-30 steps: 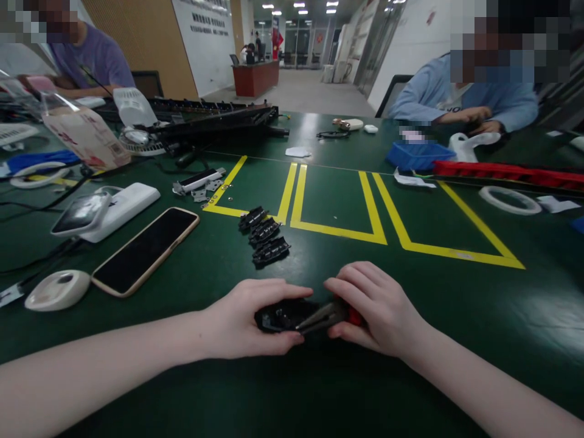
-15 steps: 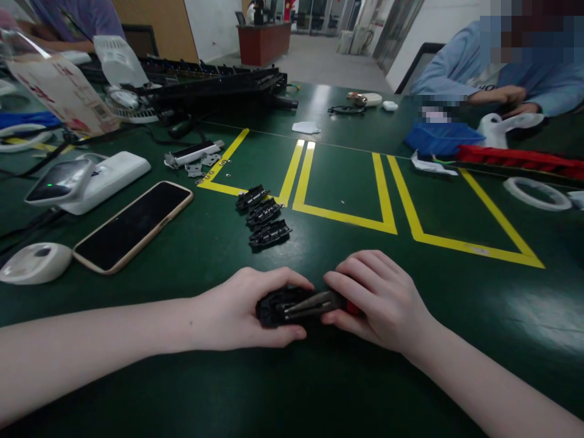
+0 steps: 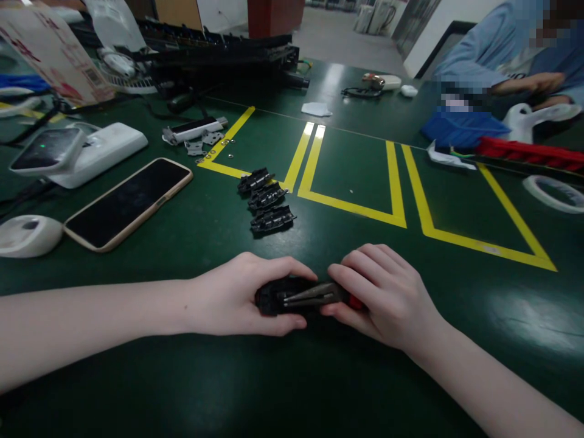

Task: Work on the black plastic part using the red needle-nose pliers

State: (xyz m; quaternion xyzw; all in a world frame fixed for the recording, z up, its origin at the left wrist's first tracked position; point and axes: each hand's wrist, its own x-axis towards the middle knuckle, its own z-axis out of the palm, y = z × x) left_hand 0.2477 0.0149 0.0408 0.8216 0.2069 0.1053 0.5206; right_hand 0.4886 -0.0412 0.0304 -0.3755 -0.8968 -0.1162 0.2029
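While the left hand [image 3: 241, 295] grips a crosswise black part [image 3: 271, 298], the right hand [image 3: 390, 299] holds pliers [image 3: 329, 294]. Their tips [image 3: 292, 300] point left.

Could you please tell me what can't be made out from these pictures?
All in the head view:
Handles of the pliers: mostly hidden by the right hand.
Far end of the black part: partly covered by the left hand.
Whether the pliers' tips pinch anything: too dark and small.
Top of the patterned bottle: cut off by the picture's edge.
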